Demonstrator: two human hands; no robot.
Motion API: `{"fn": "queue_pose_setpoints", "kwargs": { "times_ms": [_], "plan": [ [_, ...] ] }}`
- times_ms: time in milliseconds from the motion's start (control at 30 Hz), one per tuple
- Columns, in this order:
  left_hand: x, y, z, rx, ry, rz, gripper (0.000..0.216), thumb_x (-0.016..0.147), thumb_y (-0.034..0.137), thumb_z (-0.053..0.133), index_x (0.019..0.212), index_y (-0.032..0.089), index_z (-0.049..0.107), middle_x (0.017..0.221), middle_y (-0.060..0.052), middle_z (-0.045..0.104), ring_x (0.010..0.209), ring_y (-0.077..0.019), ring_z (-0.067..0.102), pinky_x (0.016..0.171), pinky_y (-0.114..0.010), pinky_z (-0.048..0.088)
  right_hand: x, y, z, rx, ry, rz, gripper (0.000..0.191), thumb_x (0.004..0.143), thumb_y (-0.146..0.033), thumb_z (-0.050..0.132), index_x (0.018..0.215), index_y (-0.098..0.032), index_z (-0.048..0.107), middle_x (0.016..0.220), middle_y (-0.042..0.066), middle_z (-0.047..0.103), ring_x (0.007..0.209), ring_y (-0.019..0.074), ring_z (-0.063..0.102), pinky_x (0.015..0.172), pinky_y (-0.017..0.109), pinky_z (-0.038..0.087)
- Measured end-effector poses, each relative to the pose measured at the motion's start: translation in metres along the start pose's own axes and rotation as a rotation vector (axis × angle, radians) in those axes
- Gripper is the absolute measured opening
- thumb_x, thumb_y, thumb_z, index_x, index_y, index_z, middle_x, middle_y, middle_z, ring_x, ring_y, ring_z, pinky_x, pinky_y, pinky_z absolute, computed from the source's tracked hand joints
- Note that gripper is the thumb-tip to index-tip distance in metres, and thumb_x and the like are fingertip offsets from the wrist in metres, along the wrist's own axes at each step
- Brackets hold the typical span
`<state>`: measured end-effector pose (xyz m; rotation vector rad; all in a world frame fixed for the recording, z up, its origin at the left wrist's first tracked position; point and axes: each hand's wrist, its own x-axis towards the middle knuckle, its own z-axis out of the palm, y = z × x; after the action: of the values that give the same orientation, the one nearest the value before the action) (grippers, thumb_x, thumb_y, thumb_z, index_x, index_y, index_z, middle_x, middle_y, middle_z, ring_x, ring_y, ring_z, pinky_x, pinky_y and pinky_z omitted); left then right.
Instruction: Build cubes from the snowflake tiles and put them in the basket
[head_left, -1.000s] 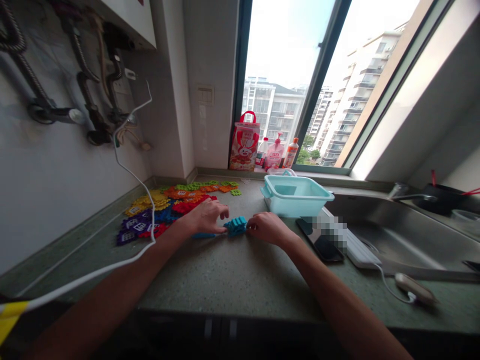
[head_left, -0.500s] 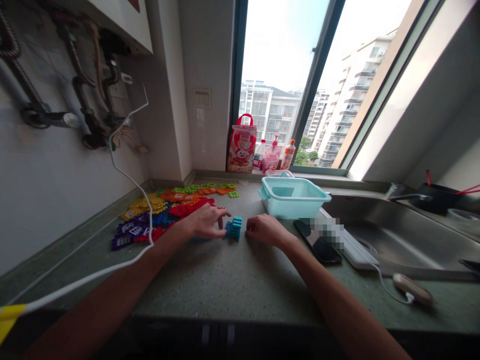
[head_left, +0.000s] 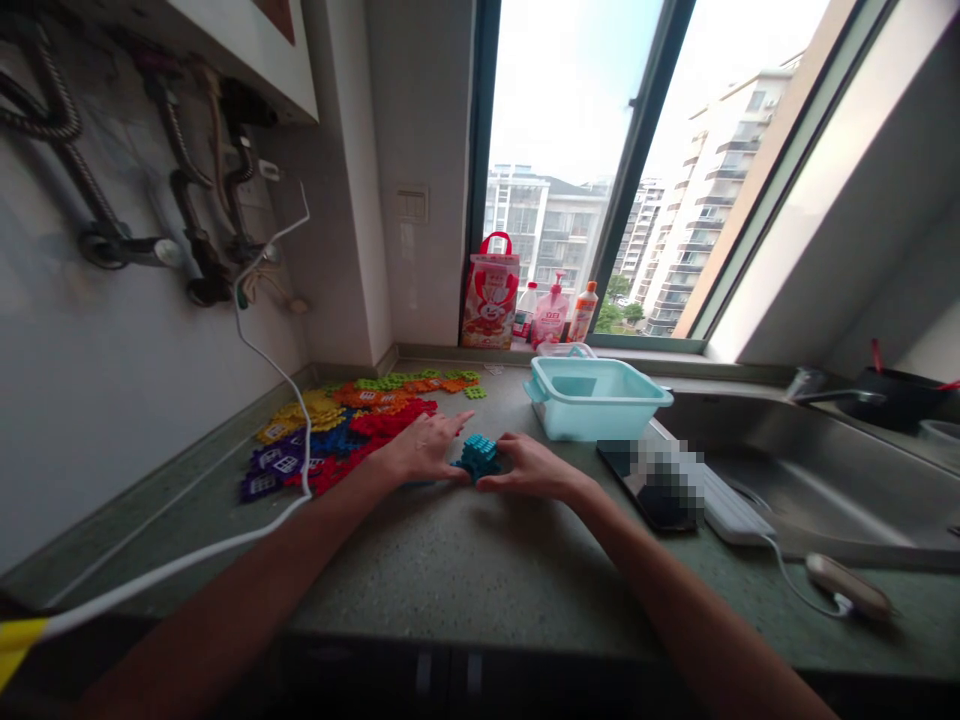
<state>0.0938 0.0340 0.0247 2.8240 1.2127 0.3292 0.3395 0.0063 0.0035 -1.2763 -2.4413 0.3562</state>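
Bracketing the blue blocks [head_left: 480, 451] on the counter [head_left: 450, 570], our left hand [head_left: 426, 448] spreads wide, thumb beside them; our right hand [head_left: 534, 467] half-curls at their edge, whether gripping we cannot tell.

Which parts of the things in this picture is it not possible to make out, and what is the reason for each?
All in the head view:
Blue block: right side partly covered by the right hand.
Turquoise box: inside floor hidden behind its front wall.
Black flat device: partly masked by pixelation.
Clear bowl: cut off by the right edge.
Pink pump bottle: fine print too small.
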Motion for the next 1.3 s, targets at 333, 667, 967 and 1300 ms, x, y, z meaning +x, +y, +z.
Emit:
{"fn": "queue_pose_setpoints", "kwargs": {
  "times_ms": [333, 667, 967, 1300],
  "plan": [
    [-0.002, 0.007, -0.004, -0.038, -0.037, 0.053, 0.118, 0.069, 0.053, 0.084, 0.164, 0.017, 0.024, 0.126, -0.013, 0.073, 0.119, -0.0327, 0.067, 0.107, -0.04, 0.045, 0.002, 0.022, 0.009, 0.026, 0.069, 0.04, 0.076, 0.074, -0.044, 0.085, 0.14, -0.015, 0.062, 0.112, 0.012, 0.071, 0.101, 0.027, 0.066, 0.092, 0.036, 0.049],
    [-0.004, 0.004, -0.002, -0.146, -0.018, 0.131, 0.118, 0.073, 0.05, 0.082, 0.166, 0.017, 0.018, 0.101, -0.002, 0.082, 0.106, -0.0268, 0.074, 0.103, -0.035, 0.044, -0.005, 0.014, -0.012, 0.07, -0.009, 0.103, 0.044, 0.085, -0.029, 0.072, 0.128, -0.021, 0.066, 0.098, 0.005, 0.078, 0.081, 0.02, 0.071, 0.077, 0.029, 0.051],
    [-0.017, -0.012, -0.056, -0.202, 0.262, -0.015, 0.078, 0.085, 0.037, 0.07, 0.156, 0.022, 0.042, 0.091, 0.001, 0.079, 0.087, -0.021, 0.074, 0.091, -0.034, 0.051, 0.003, 0.018, 0.012, 0.169, 0.048, 0.076, 0.103, 0.072, -0.06, 0.085, 0.158, -0.02, 0.043, 0.145, 0.018, 0.055, 0.113, 0.0288, 0.065, 0.102, 0.043, 0.049],
    [-0.097, -0.034, -0.028, -0.075, 0.49, 0.055, 0.04, 0.089, 0.038, 0.065, 0.126, 0.022, 0.064, 0.085, -0.001, 0.073, 0.092, -0.0235, 0.068, 0.097, -0.04, 0.046, 0.014, 0.021, 0.024, 0.198, 0.074, 0.055, 0.105, 0.068, -0.055, 0.089, 0.157, -0.021, 0.044, 0.14, 0.014, 0.063, 0.126, 0.0316, 0.061, 0.109, 0.045, 0.045]
  ]
}}
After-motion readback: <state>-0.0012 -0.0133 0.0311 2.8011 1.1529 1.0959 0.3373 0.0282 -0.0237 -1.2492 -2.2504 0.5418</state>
